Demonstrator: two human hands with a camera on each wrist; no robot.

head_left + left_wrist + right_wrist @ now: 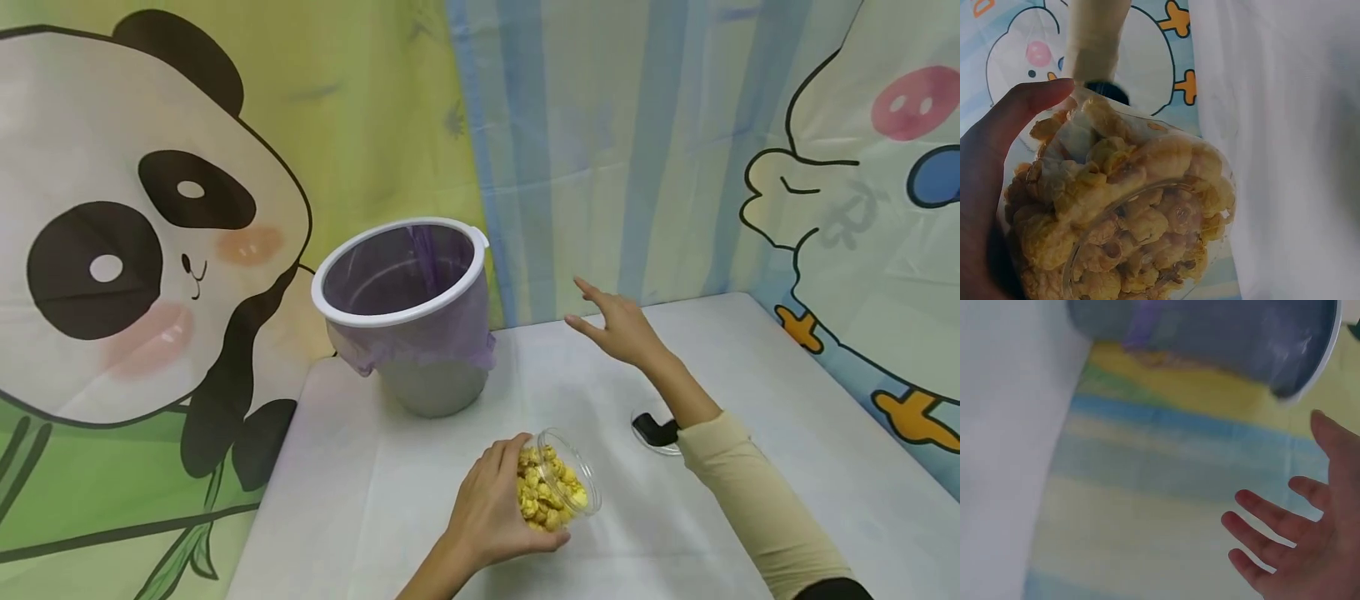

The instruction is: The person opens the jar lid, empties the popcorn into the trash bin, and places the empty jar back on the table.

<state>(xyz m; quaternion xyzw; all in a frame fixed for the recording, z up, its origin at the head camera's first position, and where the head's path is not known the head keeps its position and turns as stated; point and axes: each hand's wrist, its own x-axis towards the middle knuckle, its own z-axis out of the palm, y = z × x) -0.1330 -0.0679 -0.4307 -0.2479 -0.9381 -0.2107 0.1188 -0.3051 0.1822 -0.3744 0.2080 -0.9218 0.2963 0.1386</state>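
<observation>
My left hand (491, 504) grips a clear plastic tub of yellow popcorn (546, 492) by its side, fingers around the back and thumb in front. The tub leans over, its round rim facing right. In the left wrist view, popcorn (1138, 222) shows through the tub's wall and round base, with the left thumb (1029, 103) along the edge. Nothing is in my right hand (621, 329), raised over the table's far side, fingers spread and pointing toward the bin. The right wrist view shows that hand's spread fingers (1266, 519) below the bin's rim.
A grey bin (435, 392) with a white rim and purple liner stands at the back left. Near my right forearm lies a clear round lid (667, 451) with a black patch on it. Printed cloth (585, 150) hangs behind the white table (337, 500).
</observation>
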